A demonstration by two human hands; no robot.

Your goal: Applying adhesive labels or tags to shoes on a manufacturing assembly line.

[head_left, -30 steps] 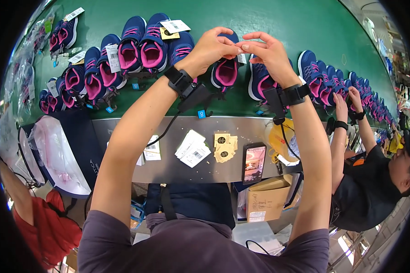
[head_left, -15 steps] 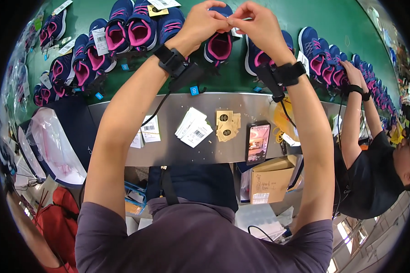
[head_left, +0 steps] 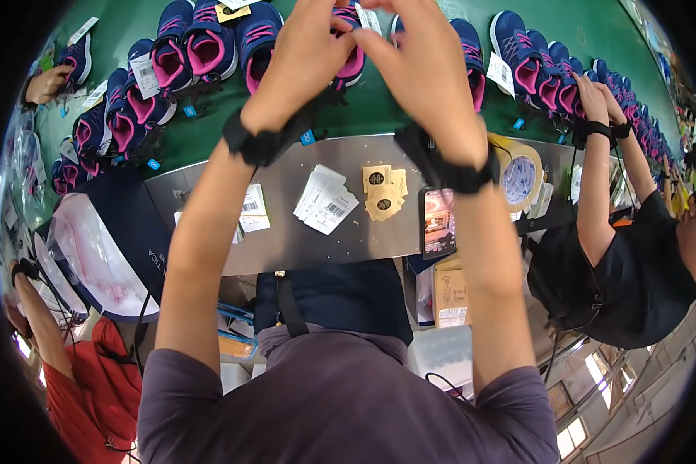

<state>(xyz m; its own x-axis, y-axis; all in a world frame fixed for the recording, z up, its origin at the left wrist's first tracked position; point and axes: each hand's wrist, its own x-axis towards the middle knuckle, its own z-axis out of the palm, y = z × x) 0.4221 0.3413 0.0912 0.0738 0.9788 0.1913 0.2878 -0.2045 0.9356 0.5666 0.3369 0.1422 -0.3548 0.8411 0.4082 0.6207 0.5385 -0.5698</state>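
Green table (head_left: 549, 31): it runs along the far side of the steel ledge (head_left: 282, 249), crowded with navy and pink shoes.
Shoe in work: one navy shoe (head_left: 353, 68) sits beyond the ledge's far edge, about midway along it, partly hidden under the hands.
White tag (head_left: 369, 18): it shows by the fingers above that shoe; from here I can't make out whether it is fastened.
Left hand (head_left: 309, 58): beyond the ledge, fingers curled inward; I cannot tell whether they pinch anything.
Right hand (head_left: 415, 68): beyond the ledge too, close against the left, fingers bent; its grip is unclear to me as well.
Already bearing tags: left of the hands, past the ledge, a shoe pair (head_left: 209, 48) has a gold tag (head_left: 233, 12), and a shoe nearer the left end wears a white label (head_left: 144, 76).
No tag that I can see: the shoe (head_left: 258, 48) beyond the ledge, just left of the left hand, and several in the right-hand row (head_left: 547, 73), so work seems to remain.
Stock left: on the ledge lie white cards (head_left: 326, 203) and gold cards (head_left: 384, 193), so the supply isn't used up.
Ledge's right part: a phone (head_left: 438, 223) and a tape roll (head_left: 521, 179).
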